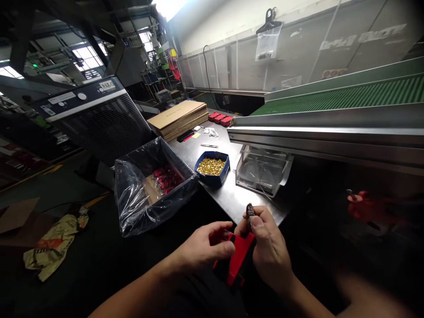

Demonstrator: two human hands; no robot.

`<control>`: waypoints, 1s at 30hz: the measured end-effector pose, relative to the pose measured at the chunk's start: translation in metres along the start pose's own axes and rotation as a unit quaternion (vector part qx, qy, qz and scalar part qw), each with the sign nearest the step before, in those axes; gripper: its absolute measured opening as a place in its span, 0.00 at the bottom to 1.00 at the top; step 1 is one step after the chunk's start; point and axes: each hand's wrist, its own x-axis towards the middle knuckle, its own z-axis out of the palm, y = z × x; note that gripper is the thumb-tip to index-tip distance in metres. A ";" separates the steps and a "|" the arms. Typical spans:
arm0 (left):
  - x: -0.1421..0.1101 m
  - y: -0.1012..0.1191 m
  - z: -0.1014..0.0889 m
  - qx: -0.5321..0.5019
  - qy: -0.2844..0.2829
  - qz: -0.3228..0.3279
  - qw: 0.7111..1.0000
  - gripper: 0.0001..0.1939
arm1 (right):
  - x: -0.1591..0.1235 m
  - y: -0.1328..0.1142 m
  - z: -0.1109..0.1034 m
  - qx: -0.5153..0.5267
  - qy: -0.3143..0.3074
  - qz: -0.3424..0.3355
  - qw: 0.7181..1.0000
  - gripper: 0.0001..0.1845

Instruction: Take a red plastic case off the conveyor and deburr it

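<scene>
While a small dark piece (251,212) is pinched between thumb and forefinger by the right grip (270,252), the left grip (202,244) is spread, its thumb and forefinger parted beside a red piece (240,254); whether that is touched cannot be told. The red piece is seen between both grips, near the worktop (229,194), on which gold-coloured bits (211,166) are held in a blue bin (217,180)

The smooth metal desk (232,198) is gleaming mid-frame; at left, glossy plastic film (132,190) is shining. Gold metallic bits (211,166) are glinting, the cardboard stack (179,114) is looking matt, and the red piece (237,256) is striking me as smooth plastic.
</scene>
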 end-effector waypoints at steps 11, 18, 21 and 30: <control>-0.007 0.004 0.003 0.050 0.091 0.124 0.987 0.44 | 0.022 -0.004 -0.015 0.176 0.170 0.089 0.965 0.12; -0.017 0.003 -0.003 0.050 0.057 0.198 0.977 0.43 | 0.018 -0.002 -0.018 0.219 0.019 0.175 0.960 0.26; -0.021 0.003 -0.005 0.044 0.049 0.214 0.975 0.44 | 0.012 -0.004 -0.018 0.134 -0.096 0.135 0.977 0.32; -0.028 0.002 -0.013 0.074 0.016 0.266 0.961 0.49 | 0.009 -0.020 -0.017 0.043 -0.132 0.088 0.986 0.27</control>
